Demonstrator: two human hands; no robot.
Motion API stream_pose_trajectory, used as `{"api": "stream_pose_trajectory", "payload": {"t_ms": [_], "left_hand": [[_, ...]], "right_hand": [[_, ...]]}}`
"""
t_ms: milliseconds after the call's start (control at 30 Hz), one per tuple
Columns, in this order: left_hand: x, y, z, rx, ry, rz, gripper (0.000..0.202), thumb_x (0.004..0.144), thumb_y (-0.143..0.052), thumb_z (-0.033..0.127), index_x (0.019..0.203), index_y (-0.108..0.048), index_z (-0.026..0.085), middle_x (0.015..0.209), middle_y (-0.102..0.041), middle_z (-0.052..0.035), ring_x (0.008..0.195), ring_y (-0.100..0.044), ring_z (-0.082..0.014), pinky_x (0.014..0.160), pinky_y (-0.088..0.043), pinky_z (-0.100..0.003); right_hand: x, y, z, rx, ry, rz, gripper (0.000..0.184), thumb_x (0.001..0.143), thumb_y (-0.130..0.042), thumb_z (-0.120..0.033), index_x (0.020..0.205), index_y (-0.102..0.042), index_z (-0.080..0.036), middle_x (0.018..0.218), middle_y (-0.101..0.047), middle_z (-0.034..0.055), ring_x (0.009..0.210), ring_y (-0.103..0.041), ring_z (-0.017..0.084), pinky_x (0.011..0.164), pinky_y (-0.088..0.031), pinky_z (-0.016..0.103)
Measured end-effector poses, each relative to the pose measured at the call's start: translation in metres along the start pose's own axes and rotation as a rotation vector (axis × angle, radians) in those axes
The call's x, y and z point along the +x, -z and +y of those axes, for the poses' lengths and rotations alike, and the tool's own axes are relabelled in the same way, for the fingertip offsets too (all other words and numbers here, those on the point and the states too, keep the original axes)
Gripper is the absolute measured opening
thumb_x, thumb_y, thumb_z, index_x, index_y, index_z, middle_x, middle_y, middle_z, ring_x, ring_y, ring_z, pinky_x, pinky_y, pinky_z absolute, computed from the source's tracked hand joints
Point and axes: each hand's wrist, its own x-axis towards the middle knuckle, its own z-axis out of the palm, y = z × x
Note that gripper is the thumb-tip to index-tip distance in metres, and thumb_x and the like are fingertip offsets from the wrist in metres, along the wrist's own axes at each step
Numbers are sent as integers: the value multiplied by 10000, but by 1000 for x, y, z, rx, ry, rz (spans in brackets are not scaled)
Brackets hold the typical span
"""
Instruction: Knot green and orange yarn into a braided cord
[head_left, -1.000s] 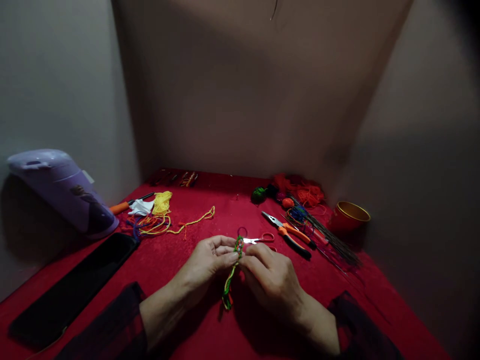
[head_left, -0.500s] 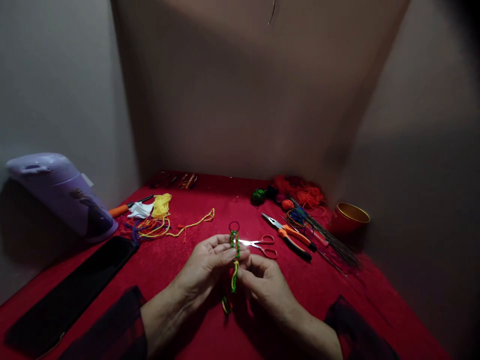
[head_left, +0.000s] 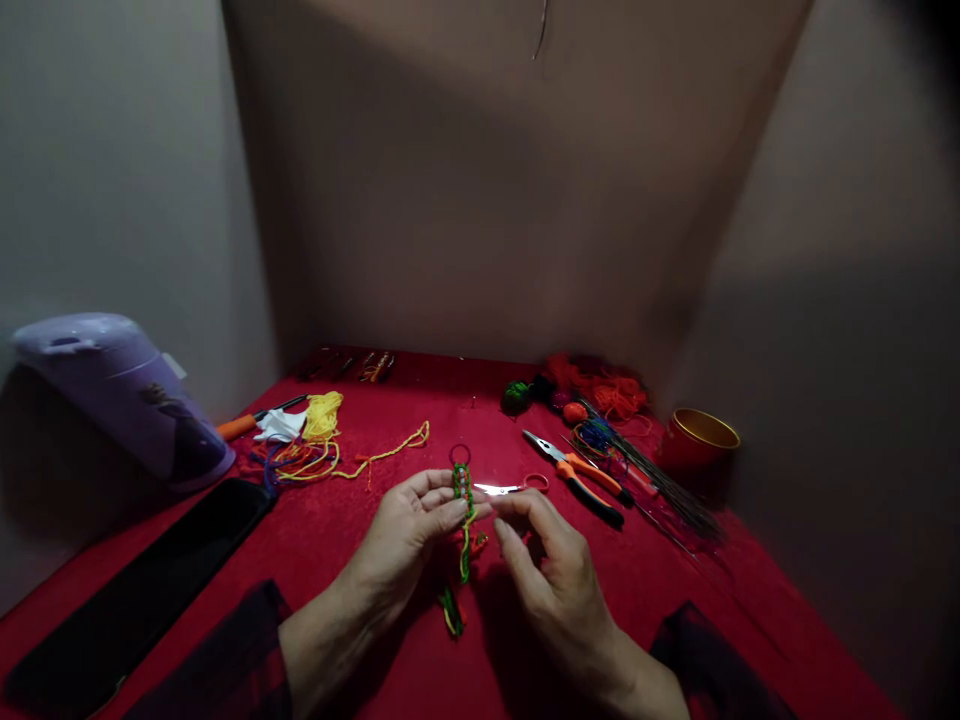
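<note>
Head view: left hand (head_left: 409,525) pinched shut on the braid (head_left: 463,488) just left of the scissors (head_left: 510,488), knotted from its ring (head_left: 460,455) down to the fingers, loose strands (head_left: 466,548) below unbraided; right hand (head_left: 547,570) half-curled beside it, grip on any strand not discernible.

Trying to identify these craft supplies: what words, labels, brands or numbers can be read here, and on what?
None can be read.
Purple container: a printed figure and a small white tag; any lettering is too dim and blurred to read.
Pliers, scissors, red cup, braided cord: no markings visible.
</note>
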Motion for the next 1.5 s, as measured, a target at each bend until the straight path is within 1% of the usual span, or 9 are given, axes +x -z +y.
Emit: {"api": "stream_pose_trajectory", "payload": {"t_ms": [100,200,333,467,700,833,1033,1200,1500], "left_hand": [[-1,-1,0,43,-1,-3,335,648,-757,135,925,-570,105,859,-697,-97,752,-659,-149,716,-493,-231],[-2,-2,-1,93,7,-31,333,646,-757,145,925,-582,102,848,-696,-88,718,-645,-131,677,-486,-216],[-3,-3,0,138,31,-49,329,648,-754,149,928,-589,104,867,-694,-90,726,-647,-138,694,-491,-235],[-3,-2,1,110,25,-33,338,647,-757,158,927,-572,116,900,-690,-98,781,-658,-174,737,-502,-281],[0,3,-1,14,100,30,353,624,-755,112,914,-554,109,839,-696,-107,690,-656,-165,650,-503,-255],[0,3,-1,-3,105,34,342,628,-747,105,909,-553,109,830,-698,-110,710,-660,-174,650,-495,-247],[-2,1,0,42,120,28,326,665,-744,212,924,-567,124,840,-697,-105,651,-640,-163,590,-482,-257],[-3,-1,2,117,102,83,293,678,-728,355,741,-602,99,686,-675,-83,516,-565,-111,503,-429,-216],[-3,-1,2,90,144,129,304,619,-768,340,630,-566,113,589,-644,-44,469,-548,-107,475,-418,-211]], "right_hand": [[-1,-1,0,-77,135,-34,239,872,-462,-119,1067,-573,-202,914,-581,54,831,-557,168,724,-447,279],[-1,-1,3,-164,179,-48,189,869,-469,-123,972,-608,-198,819,-542,44,756,-536,169,667,-436,278],[2,1,3,-168,75,33,112,852,-490,-134,836,-593,-178,776,-542,36,708,-526,163,644,-419,276],[2,1,1,-100,-38,62,86,852,-495,-166,830,-578,-174,805,-579,38,734,-545,162,671,-424,274],[-2,-7,10,115,-309,-147,199,888,-481,-300,772,-579,-171,707,-600,5,644,-545,132,589,-421,234],[-2,-11,11,202,-340,-232,165,867,-521,-295,859,-619,-162,810,-631,26,729,-565,142,654,-433,242],[-7,-15,14,301,-382,-273,154,848,-532,-260,776,-608,-147,673,-574,-8,613,-505,108,565,-390,214],[-7,-14,11,304,-404,-301,128,822,-541,-228,722,-567,-151,628,-546,-23,579,-490,98,548,-373,205],[-6,-12,5,339,-418,-374,131,803,-521,-218,690,-548,-160,622,-563,-13,576,-509,106,535,-382,202]]}}
